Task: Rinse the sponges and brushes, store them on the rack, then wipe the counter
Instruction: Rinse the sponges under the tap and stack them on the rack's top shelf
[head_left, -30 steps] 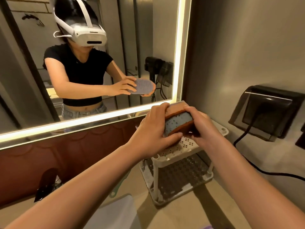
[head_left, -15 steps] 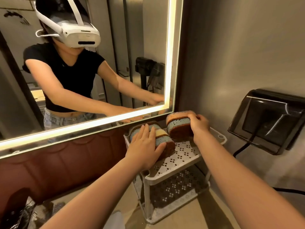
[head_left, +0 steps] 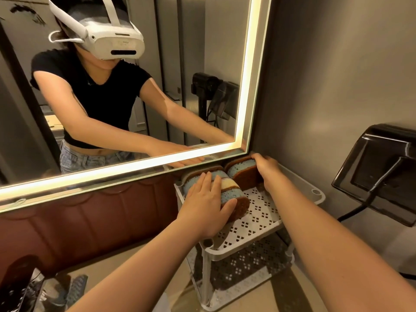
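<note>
A white perforated two-tier rack point(head_left: 258, 224) stands on the counter under the mirror. On its top shelf lie several sponges on edge: a row of blue, yellow and brown ones point(head_left: 234, 192) at the left, and a blue and brown sponge point(head_left: 242, 171) at the back by the wall. My left hand point(head_left: 206, 206) rests flat on the left row, fingers straight and thumb against the front sponge. My right hand point(head_left: 269, 170) grips the right end of the back sponge, fingers curled over its top.
A lit mirror point(head_left: 126, 91) hangs just above the rack and reflects a person in a headset. A dark wall box point(head_left: 380, 174) with a cable juts out at the right. Dark items point(head_left: 29, 287) lie at the lower left on the beige counter point(head_left: 258, 298).
Both hands carried the sponges down onto the rack's top shelf. They have since pushed them further back towards the mirror and wall.
</note>
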Motion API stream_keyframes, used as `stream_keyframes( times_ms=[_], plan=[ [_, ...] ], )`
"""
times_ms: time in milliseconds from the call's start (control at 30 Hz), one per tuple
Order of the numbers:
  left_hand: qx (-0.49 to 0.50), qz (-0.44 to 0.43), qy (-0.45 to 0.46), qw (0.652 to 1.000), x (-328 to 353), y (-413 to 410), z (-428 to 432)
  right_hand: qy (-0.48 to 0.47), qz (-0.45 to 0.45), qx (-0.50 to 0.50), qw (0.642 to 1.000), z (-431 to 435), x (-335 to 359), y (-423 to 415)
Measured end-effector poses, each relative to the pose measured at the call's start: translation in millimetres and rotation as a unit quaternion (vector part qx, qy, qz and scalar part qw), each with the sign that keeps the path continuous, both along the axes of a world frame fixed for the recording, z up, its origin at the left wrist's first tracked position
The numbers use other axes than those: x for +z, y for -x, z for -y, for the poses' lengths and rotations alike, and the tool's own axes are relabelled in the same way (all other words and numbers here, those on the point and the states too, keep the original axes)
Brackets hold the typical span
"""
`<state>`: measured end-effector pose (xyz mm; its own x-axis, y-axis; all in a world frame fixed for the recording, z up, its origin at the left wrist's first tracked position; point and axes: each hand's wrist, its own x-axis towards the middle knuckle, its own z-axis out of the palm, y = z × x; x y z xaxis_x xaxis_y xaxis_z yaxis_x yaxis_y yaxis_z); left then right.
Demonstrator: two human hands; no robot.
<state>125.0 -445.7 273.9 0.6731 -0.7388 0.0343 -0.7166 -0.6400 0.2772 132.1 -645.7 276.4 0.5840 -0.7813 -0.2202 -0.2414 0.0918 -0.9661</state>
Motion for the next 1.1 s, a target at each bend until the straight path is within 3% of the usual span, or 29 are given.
stream_keyframes(
  times_ms=[267,467,700,867,1100],
  plan=[
    [-0.002,-0.001,0.003,1.000,-3.3,-1.6,1.6,0.127,-0.108,0.009,0.986,39.7,-41.4,-25.5],
    [0.000,-0.005,-0.008,1.000,-2.4,-1.0,1.6,0.096,-0.091,0.047,0.990,15.1,-14.7,-4.6],
    [0.009,0.009,-0.035,0.999,5.4,0.1,1.7,0.131,-0.076,0.063,0.986,16.6,-9.3,6.7],
    [0.026,0.020,-0.002,0.999,18.5,7.1,3.8,0.249,-0.124,0.045,0.960,3.0,-0.1,25.5],
    [0.000,0.005,0.072,0.997,35.9,29.9,-27.9,0.328,-0.003,0.099,0.939,-42.4,11.7,61.5]
  ],
)
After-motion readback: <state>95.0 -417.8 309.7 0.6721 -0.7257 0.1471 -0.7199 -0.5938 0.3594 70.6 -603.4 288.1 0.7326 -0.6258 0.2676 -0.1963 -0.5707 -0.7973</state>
